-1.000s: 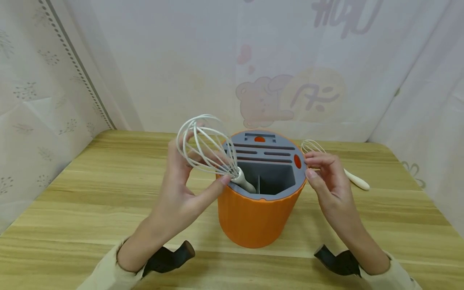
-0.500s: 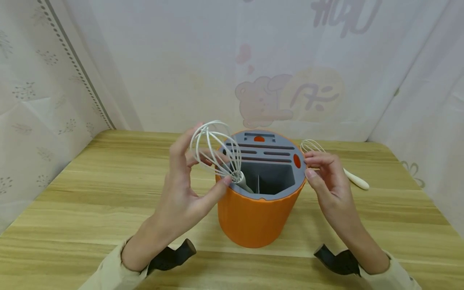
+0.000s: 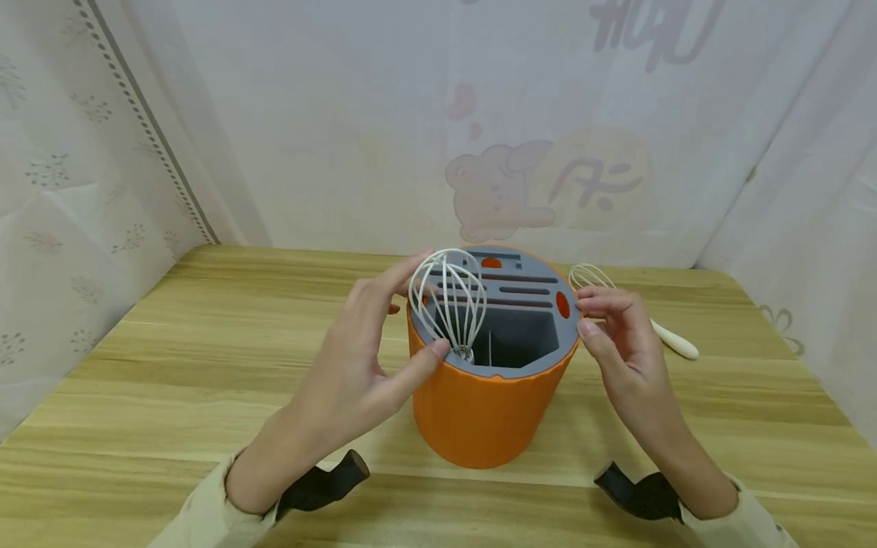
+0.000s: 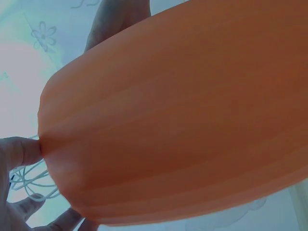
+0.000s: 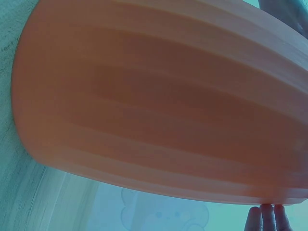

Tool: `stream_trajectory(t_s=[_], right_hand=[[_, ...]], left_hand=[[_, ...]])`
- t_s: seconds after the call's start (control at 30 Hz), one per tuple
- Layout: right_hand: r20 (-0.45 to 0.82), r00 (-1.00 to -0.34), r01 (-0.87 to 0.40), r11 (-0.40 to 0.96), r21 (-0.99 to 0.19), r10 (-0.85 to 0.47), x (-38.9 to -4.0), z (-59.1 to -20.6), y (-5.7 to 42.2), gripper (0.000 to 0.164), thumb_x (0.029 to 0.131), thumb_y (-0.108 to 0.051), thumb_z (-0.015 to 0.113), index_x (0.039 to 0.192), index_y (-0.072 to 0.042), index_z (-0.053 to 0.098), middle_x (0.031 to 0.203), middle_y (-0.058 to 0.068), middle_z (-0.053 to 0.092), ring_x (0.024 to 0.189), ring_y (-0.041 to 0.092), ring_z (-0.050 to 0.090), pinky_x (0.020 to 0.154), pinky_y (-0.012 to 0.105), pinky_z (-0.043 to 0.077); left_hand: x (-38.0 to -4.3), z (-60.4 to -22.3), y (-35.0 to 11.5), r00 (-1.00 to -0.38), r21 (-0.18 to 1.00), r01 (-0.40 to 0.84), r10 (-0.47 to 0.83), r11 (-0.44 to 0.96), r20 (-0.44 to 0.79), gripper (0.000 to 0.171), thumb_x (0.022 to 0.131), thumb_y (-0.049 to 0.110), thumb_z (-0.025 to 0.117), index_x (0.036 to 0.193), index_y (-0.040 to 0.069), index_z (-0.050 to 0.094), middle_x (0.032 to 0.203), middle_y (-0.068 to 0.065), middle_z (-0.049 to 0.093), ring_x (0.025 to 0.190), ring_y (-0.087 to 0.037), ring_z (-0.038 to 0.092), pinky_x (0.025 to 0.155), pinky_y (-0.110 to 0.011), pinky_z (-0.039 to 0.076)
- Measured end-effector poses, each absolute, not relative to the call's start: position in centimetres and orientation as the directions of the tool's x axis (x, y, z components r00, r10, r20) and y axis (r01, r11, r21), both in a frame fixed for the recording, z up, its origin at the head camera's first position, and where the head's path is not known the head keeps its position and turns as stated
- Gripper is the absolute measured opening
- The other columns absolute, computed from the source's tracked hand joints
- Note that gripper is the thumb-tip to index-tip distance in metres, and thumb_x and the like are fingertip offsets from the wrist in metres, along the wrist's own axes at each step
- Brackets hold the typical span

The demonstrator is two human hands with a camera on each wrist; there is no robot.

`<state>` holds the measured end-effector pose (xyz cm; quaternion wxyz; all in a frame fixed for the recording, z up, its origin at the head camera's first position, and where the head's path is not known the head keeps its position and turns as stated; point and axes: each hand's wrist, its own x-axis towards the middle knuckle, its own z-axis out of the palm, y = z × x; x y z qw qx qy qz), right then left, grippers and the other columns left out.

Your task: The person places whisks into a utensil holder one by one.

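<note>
My left hand (image 3: 356,358) has the big whisk (image 3: 448,304) standing handle-down in the open compartment of the orange holder (image 3: 479,411), wire head sticking up above the grey top (image 3: 527,293). My thumb tip sits at the base of the wires by the holder's rim and my forefinger curves over the top of the loops, so I'm lightly pinching the wire cage, not the handle. My right hand (image 3: 617,335) steadies the far rim, fingertips pressed together against the grey edge beside the orange spot.

Risks now: my grip is on springy wires, so if I squeeze, the loops may flex and the whisk could tip sideways against the divider instead of settling straight. If I let go while it leans, the heavy head might tilt it over the rim. I can't see how deep the handle sits. And if my right hand eases off, a nudge from the left could slide the holder toward the small whisk (image 3: 633,308) lying on the table (image 3: 171,358) behind it.
</note>
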<state>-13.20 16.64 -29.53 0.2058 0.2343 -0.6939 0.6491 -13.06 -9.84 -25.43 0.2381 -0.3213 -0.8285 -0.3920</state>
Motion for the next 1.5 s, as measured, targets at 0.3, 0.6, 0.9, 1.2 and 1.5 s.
stream_trajectory(t_s=[0.3, 0.6, 0.9, 1.2, 1.5], right_hand=[[0.609, -0.79, -0.611, 0.02, -0.791, -0.07, -13.3, -29.6, 16.6, 0.027, 0.092, 0.009, 0.042, 0.112, -0.006, 0.052, 0.121, 0.011, 0.047, 0.109, 0.018, 0.048, 0.087, 0.014, 0.046], [0.609, -0.789, -0.613, 0.031, -0.79, -0.075, -13.4, -29.6, 16.7, 0.027, 0.092, 0.008, 0.042, 0.112, -0.007, 0.052, 0.121, 0.01, 0.048, 0.108, 0.017, 0.048, 0.085, 0.014, 0.046], [0.605, -0.791, -0.61, 0.037, -0.792, -0.086, -13.3, -29.5, 16.8, 0.027, 0.091, 0.009, 0.042, 0.111, -0.007, 0.052, 0.121, 0.008, 0.048, 0.105, 0.016, 0.05, 0.084, 0.014, 0.046], [0.634, -0.764, -0.642, 0.049, -0.765, -0.12, -13.5, -29.4, 17.0, 0.027, 0.09, 0.011, 0.042, 0.111, -0.004, 0.052, 0.119, 0.007, 0.05, 0.102, 0.015, 0.051, 0.083, 0.014, 0.046], [0.587, -0.795, -0.605, 0.282, -0.745, -0.156, -13.6, -28.2, 18.8, 0.018, 0.09, 0.007, 0.048, 0.108, 0.006, 0.052, 0.115, 0.004, 0.054, 0.107, 0.011, 0.051, 0.083, 0.013, 0.045]], left_hand=[[-13.2, -25.4, -10.0, -0.718, 0.515, 0.68, 0.33, 0.522, 0.613, 0.07, 0.083, 0.024, 0.069, 0.143, 0.028, 0.034, 0.125, 0.004, 0.053, 0.109, -0.012, 0.046, 0.085, -0.036, 0.043], [-13.6, -25.7, -10.2, -0.703, 0.51, 0.699, 0.346, 0.502, 0.622, 0.057, 0.087, 0.017, 0.063, 0.139, 0.022, 0.041, 0.122, 0.002, 0.054, 0.107, -0.013, 0.047, 0.086, -0.035, 0.043], [-13.5, -25.4, -10.7, -0.776, 0.62, 0.631, 0.364, 0.467, 0.515, 0.045, 0.089, 0.018, 0.062, 0.132, 0.02, 0.049, 0.124, 0.005, 0.05, 0.108, -0.009, 0.046, 0.082, -0.033, 0.045], [-13.9, -25.3, -11.3, -0.761, 0.596, 0.648, 0.433, 0.473, 0.483, 0.04, 0.091, 0.022, 0.06, 0.13, 0.018, 0.051, 0.132, 0.006, 0.046, 0.116, -0.008, 0.046, 0.089, -0.034, 0.046], [-14.7, -25.4, -12.0, -0.751, 0.616, 0.648, 0.514, 0.449, 0.416, 0.046, 0.093, 0.024, 0.057, 0.136, 0.019, 0.043, 0.146, 0.007, 0.032, 0.123, -0.009, 0.043, 0.091, -0.035, 0.047]])
